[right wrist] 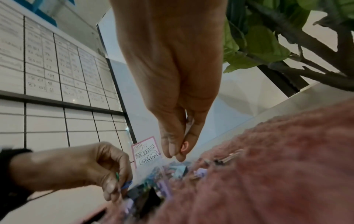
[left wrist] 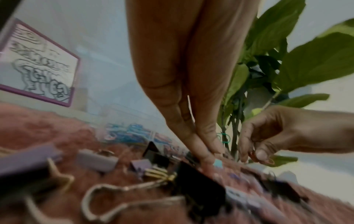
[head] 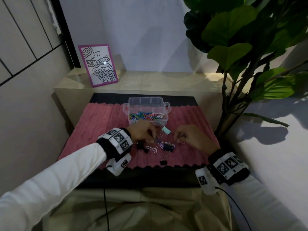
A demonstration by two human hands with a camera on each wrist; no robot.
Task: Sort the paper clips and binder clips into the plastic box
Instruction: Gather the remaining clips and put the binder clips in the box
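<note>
A clear plastic box (head: 131,105) at the back of the pink mat holds several coloured paper clips (head: 146,115). In front of it lie a mint binder clip (head: 166,130), black binder clips (head: 168,148) and white paper clips (head: 152,148). My left hand (head: 152,139) reaches down to the pile and pinches a green paper clip (left wrist: 223,137) and a blue one (right wrist: 127,184). My right hand (head: 179,140) pinches a pink paper clip (head: 182,142) just above the mat, right of the pile. In the left wrist view, purple binder clips (left wrist: 97,160) lie close by.
The pink mat (head: 100,124) lies on a black pad on a beige counter. A framed drawing (head: 98,65) leans at the back left. A large leafy plant (head: 241,47) stands at the right. A lone black binder clip (head: 163,162) sits near the mat's front edge.
</note>
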